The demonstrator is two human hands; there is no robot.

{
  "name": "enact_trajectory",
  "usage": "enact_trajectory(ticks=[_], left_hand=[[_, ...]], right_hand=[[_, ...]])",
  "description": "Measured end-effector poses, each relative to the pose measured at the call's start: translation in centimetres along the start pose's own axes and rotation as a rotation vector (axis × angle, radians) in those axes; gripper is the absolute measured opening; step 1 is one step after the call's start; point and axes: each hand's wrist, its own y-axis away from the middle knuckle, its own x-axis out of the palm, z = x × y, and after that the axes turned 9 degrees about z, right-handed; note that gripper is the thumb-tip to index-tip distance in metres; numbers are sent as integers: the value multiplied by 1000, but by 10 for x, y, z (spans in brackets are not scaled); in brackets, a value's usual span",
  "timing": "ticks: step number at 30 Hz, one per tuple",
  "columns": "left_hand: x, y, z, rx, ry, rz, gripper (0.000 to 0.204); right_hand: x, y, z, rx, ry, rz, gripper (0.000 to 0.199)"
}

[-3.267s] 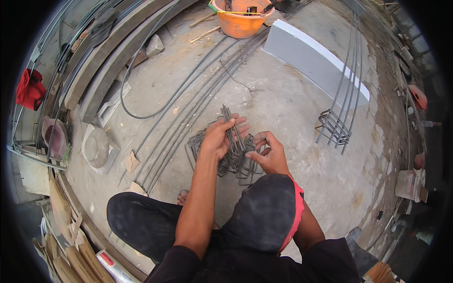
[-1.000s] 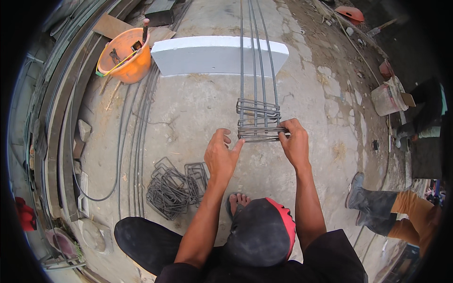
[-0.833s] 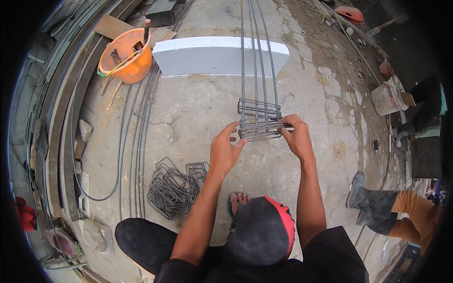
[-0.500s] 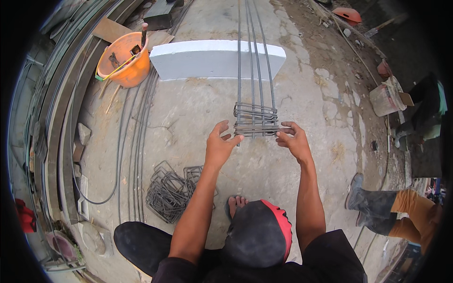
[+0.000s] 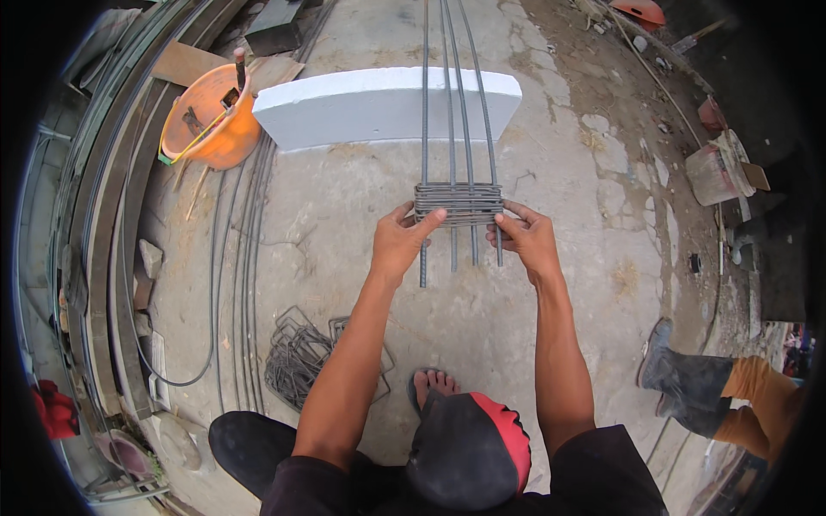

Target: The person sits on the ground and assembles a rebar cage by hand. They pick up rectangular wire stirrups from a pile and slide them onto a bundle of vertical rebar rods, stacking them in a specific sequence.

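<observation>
Several long steel rebars (image 5: 470, 133) run from the far edge over a white foam block and end just past my hands. Around them sits a tight stack of rectangular wire stirrups (image 5: 458, 199), near the bars' close ends. My left hand (image 5: 403, 241) grips the stack's left end, thumb on top and fingers behind. At its right end, my right hand (image 5: 525, 236) pinches the stack between thumb and fingers. A heap of loose stirrups (image 5: 297, 361) lies on the ground left of my foot, partly hidden by my left forearm.
The white foam block (image 5: 361, 120) props the bars. An orange bucket (image 5: 225, 142) with tools stands at the far left, beside long bars and planks. A dirty white bucket (image 5: 718, 176) is on the right. A co-worker's boots (image 5: 684, 370) show at the lower right.
Both hands have closed on the stirrups and pushed them away along the bars. The stack is now tighter and more even, and longer bar ends stick out toward me.
</observation>
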Motion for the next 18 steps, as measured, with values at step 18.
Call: enact_trajectory(ticks=[18], left_hand=[[-8,-166,-75,14,-78,-71,80]], right_hand=[[-4,-159,31,-114,-56,-153,43]])
